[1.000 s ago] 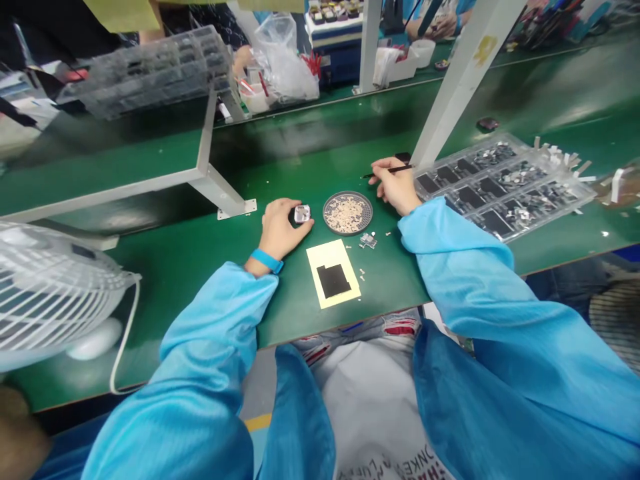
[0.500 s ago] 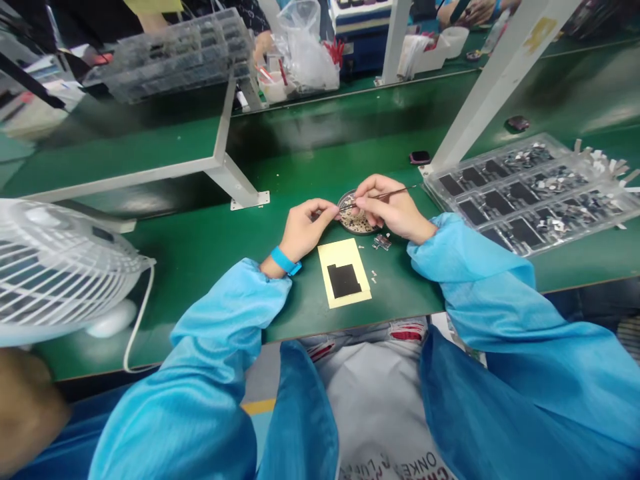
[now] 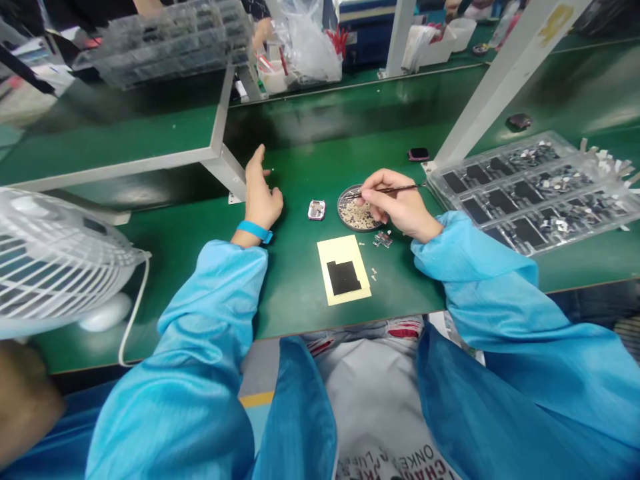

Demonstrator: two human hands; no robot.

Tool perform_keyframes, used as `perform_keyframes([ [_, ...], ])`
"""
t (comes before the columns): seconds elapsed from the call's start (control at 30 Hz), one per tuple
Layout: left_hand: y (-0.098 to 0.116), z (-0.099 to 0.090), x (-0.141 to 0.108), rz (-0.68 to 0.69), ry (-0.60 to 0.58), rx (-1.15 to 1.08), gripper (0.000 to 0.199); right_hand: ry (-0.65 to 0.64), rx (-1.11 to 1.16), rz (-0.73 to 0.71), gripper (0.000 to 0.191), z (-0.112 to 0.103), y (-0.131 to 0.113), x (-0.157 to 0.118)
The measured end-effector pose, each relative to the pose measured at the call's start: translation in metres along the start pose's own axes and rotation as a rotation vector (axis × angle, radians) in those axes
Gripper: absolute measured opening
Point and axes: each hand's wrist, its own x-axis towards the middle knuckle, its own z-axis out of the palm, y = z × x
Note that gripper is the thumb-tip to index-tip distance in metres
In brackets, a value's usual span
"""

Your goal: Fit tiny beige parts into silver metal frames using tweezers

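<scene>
My right hand (image 3: 393, 203) pinches a pair of dark, slim tweezers (image 3: 405, 189), tips pointing left over the rim of a round dish (image 3: 341, 217) of tiny pale and dark pieces. Empty, my left hand (image 3: 263, 193) reaches forward beside the shelf leg, thumb and fingers apart. Between the hands a small watch case (image 3: 316, 210) lies on the green table, apart from both. Nearer me is a yellow sheet (image 3: 327, 250) with a black flat piece (image 3: 344, 277) on it. Small shiny metal parts (image 3: 383, 239) lie just below the dish.
A clear compartment tray (image 3: 545, 243) with black pieces and small parts stands at right. At left are a white fan (image 3: 60, 260) and a raised green shelf (image 3: 150, 143) on a white leg. A dark watch-like piece (image 3: 419, 155) lies near the slanted white post (image 3: 493, 97).
My left hand has moved left and forward, away from the dish, and opened. The watch case now shows on the table. My right hand still holds the tweezers over the dish.
</scene>
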Motion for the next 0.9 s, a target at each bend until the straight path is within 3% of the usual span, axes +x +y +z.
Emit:
perform_keyframes([
  [0.07, -0.003, -0.002, -0.002, -0.015, -0.016, -0.041, 0.073, 0.021, -0.031, -0.014, 0.033, -0.001, -0.001, -0.001],
  [0.17, 0.001, -0.004, -0.007, -0.012, 0.026, -0.067, 0.028, 0.048, -0.089, -0.033, 0.035, -0.003, -0.003, -0.003],
  [0.27, 0.016, -0.004, -0.019, 0.032, -0.02, -0.036, 0.041, 0.026, -0.097, -0.032, 0.036, -0.003, -0.005, -0.005],
  [0.33, 0.029, -0.001, -0.029, 0.061, -0.129, 0.022, 0.036, -0.022, -0.08, 0.0, 0.036, -0.001, -0.007, -0.007],
  [0.47, 0.049, 0.005, -0.045, 0.188, -0.323, 0.199, 0.068, -0.156, -0.033, 0.108, 0.037, 0.008, -0.007, -0.016],
  [0.57, 0.056, 0.008, -0.048, 0.19, -0.349, 0.205, 0.053, -0.29, 0.023, 0.181, 0.037, 0.019, 0.0, -0.025],
  [0.63, 0.061, 0.008, -0.051, 0.094, -0.321, 0.067, 0.047, -0.354, 0.001, 0.186, 0.034, 0.025, 0.007, -0.03],
  [0.73, 0.073, 0.006, -0.06, -0.146, -0.358, -0.356, 0.05, -0.348, -0.081, 0.134, 0.027, 0.031, 0.018, -0.035],
  [0.8, 0.08, 0.001, -0.069, -0.257, -0.472, -0.598, 0.056, -0.339, -0.106, 0.114, 0.024, 0.032, 0.021, -0.036],
  [0.9, 0.087, -0.011, -0.08, -0.355, -0.659, -0.754, 0.059, -0.349, -0.163, 0.095, 0.022, 0.031, 0.02, -0.035],
])
